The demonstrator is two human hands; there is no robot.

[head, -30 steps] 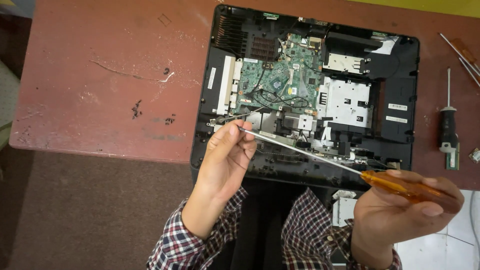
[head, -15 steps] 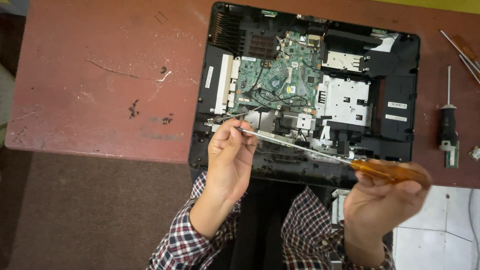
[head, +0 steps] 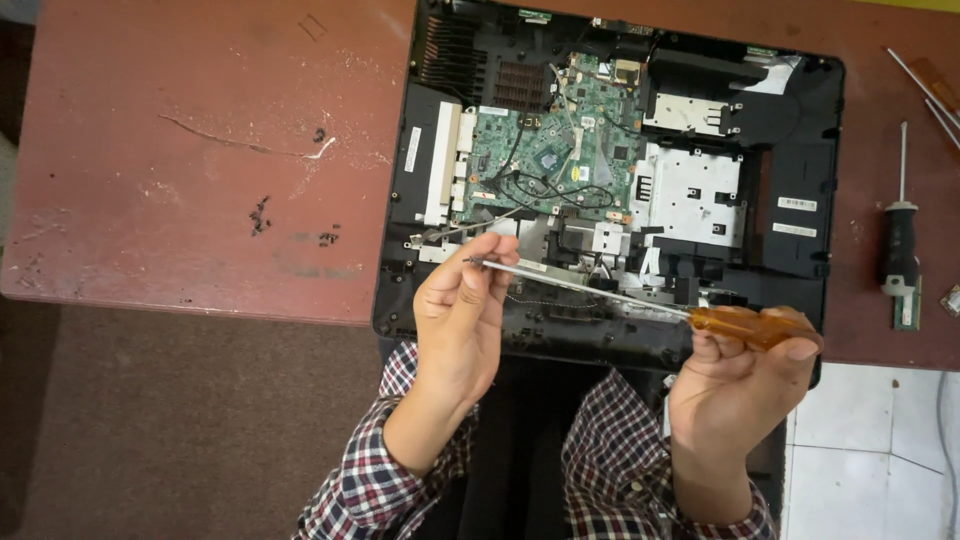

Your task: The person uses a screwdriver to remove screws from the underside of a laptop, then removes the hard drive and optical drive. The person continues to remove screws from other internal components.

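the right hand is closed on the see-through orange handle of a long thin metal screwdriver while the left hand pinches its tip to steady it, just above the opened black plastic computer with a green board on the worn red table.

an old red worktop over a brown and white floor

the worktop is reddish brown, with scratches, pale worn spots and small dark marks. below its front edge lies a plain brown floor. at the bottom right the floor turns to white tiles with thin dark lines. the light is soft and even.
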